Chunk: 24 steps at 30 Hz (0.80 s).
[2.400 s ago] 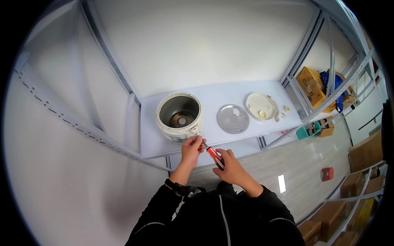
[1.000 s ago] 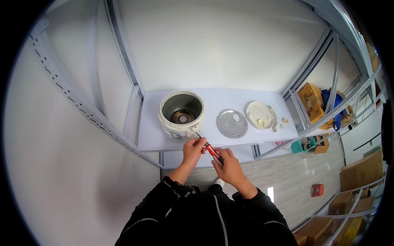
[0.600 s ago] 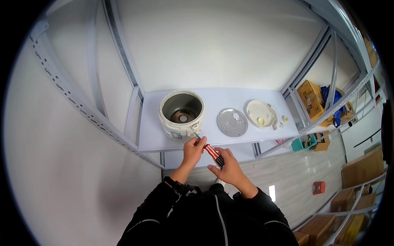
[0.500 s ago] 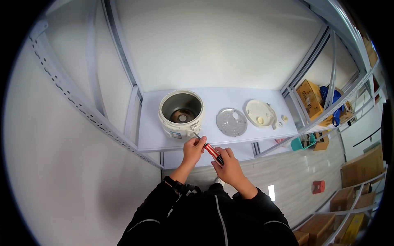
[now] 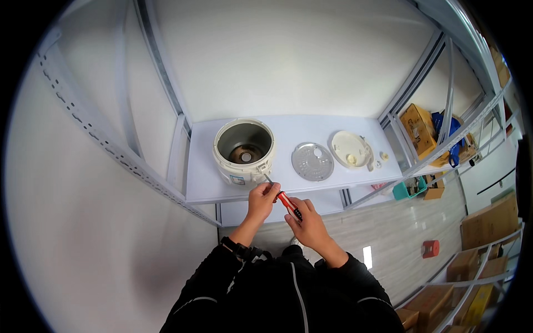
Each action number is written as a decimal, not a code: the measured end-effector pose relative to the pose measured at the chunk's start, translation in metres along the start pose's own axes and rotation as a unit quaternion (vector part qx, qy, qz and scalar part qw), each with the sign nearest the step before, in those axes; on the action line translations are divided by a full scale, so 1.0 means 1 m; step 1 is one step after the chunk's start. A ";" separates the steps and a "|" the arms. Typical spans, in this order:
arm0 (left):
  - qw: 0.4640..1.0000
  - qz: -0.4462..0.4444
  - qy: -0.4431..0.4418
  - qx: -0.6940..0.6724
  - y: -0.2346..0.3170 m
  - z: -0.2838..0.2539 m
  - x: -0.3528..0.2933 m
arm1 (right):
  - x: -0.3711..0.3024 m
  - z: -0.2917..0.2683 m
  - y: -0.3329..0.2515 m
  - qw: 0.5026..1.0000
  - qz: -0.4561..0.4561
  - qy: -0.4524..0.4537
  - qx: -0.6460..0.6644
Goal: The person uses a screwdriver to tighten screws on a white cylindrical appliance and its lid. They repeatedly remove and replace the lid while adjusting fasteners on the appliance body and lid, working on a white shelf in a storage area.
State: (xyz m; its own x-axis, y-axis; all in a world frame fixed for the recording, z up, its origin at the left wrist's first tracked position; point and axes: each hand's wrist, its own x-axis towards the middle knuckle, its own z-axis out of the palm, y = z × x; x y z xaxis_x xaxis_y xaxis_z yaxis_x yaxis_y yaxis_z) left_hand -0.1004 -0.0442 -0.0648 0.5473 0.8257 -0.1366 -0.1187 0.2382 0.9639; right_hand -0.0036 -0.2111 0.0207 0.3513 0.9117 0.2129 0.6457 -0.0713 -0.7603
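Far to the left of the pot is a grey metal bar (image 5: 80,119) with rows of holes. The pot (image 5: 226,168) is white outside and grey inside, with no lid on top. It stands upright on the white shelf (image 5: 201,161). The bottom inside has a brown stain with a pale round spot in the middle. A small label (image 5: 237,180) is on the front of the pot.

Just in front of the pot, a bit to its right, is my left hand (image 5: 261,202). My thumb and fingers are pinching the thin metal part of the screwdriver (image 5: 288,203). A black band (image 5: 236,247) is on that wrist. The tip points up at the side of the pot, but I can't tell if it touches. The handle is red and white with a dark end, and it leans down and right, away from the pot. My right hand (image 5: 312,225) is farther right of the pot and closer to me, with thumb and fingers curled around the end of the handle.

To the right of the pot, a silver disc (image 5: 313,162) with little holes lies flat. Past it, farther from the pot, is the white lid (image 5: 345,145), with a cream bit (image 5: 351,159) in it. Two small parts (image 5: 384,156) lie even farther right of the pot. Well off to the pot's right are a teal basket (image 5: 398,193), a brown box (image 5: 418,127), a blue bag (image 5: 456,150) and a red stool (image 5: 431,249).
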 end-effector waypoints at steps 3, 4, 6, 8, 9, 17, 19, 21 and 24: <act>1.000 0.005 0.010 -0.006 0.003 0.003 -0.002 | 0.000 0.000 0.000 1.000 -0.002 0.001 0.011; 1.000 0.008 0.017 -0.009 0.004 0.004 -0.002 | 0.000 0.000 0.000 1.000 -0.002 0.001 0.012; 1.000 0.011 0.012 -0.008 0.004 0.004 -0.002 | 0.000 -0.001 -0.001 1.000 -0.001 0.002 0.015; 1.000 0.011 0.011 -0.002 0.002 0.002 0.000 | 0.001 -0.003 -0.003 1.000 0.001 0.001 0.018; 1.000 0.011 0.010 0.004 0.002 0.001 0.000 | 0.001 -0.003 -0.002 1.000 0.001 0.001 0.018; 0.999 -0.006 0.012 -0.041 0.001 -0.004 0.000 | 0.010 -0.005 -0.004 0.985 0.139 -0.065 0.073; 0.996 -0.011 0.000 -0.092 -0.001 -0.003 0.000 | 0.010 -0.003 0.002 0.961 0.201 -0.076 0.172; 0.995 -0.023 -0.031 -0.092 -0.001 -0.004 0.001 | 0.010 0.003 0.020 0.938 0.223 -0.078 0.254; 0.993 -0.039 -0.058 -0.099 0.000 -0.004 0.001 | 0.007 0.013 0.040 0.951 0.171 -0.055 0.252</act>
State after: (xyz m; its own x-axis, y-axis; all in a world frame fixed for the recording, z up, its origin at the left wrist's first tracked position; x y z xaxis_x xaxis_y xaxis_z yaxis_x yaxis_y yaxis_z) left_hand -0.1030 -0.0408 -0.0657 0.6510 0.7396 -0.1707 -0.2265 0.4040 0.8863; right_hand 0.0165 -0.2021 -0.0160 0.3907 0.9092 -0.1437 0.0908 -0.1934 -0.9769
